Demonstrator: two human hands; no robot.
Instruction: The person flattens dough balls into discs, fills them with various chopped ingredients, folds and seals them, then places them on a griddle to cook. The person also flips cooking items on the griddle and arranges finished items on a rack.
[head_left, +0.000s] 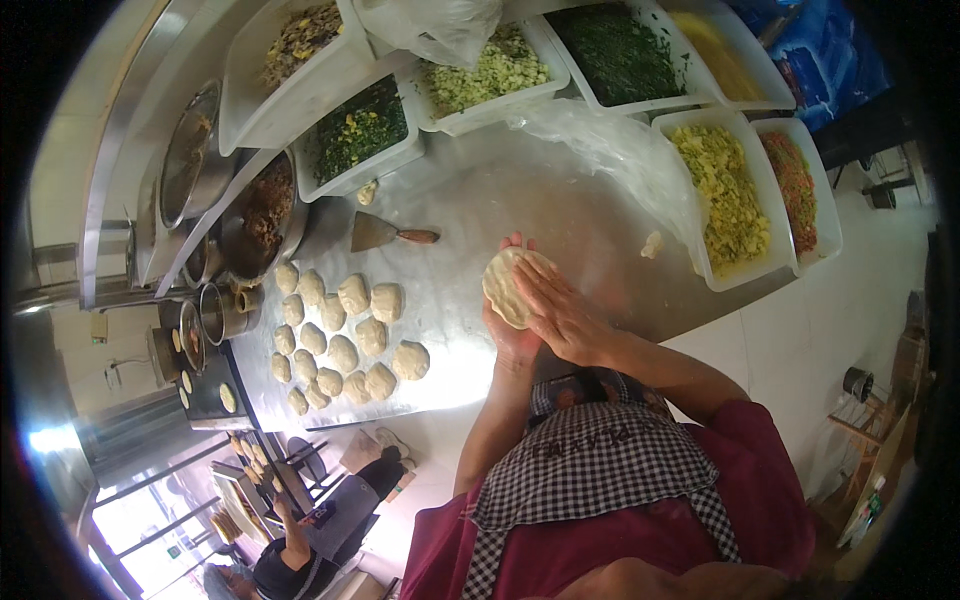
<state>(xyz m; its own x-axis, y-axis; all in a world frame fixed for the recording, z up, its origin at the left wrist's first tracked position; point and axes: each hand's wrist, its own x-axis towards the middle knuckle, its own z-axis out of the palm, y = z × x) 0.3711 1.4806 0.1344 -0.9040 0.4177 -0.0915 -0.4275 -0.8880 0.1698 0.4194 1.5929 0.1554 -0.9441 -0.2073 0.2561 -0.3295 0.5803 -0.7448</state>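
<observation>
A flattened round of pale dough (506, 289) lies in my left hand (512, 337), whose palm supports it from below and whose fingertips show past its far edge. My right hand (559, 307) rests flat across the dough's upper face, fingers extended and covering its right part. Both hands are above the near edge of the metal worktop (465, 195). To their left, several dough balls (343, 352) sit in loose rows on the metal. Farther back lies a scraper (379, 231) with a wide blade and wooden handle.
Tubs of chopped greens (615, 56), pale green filling (480, 71) and yellow filling (720, 199) line the back and right. Clear plastic sheeting (622, 150) lies beside them. Metal bowls (262, 217) stand left. A griddle (214, 390) and another person (315, 525) are at lower left.
</observation>
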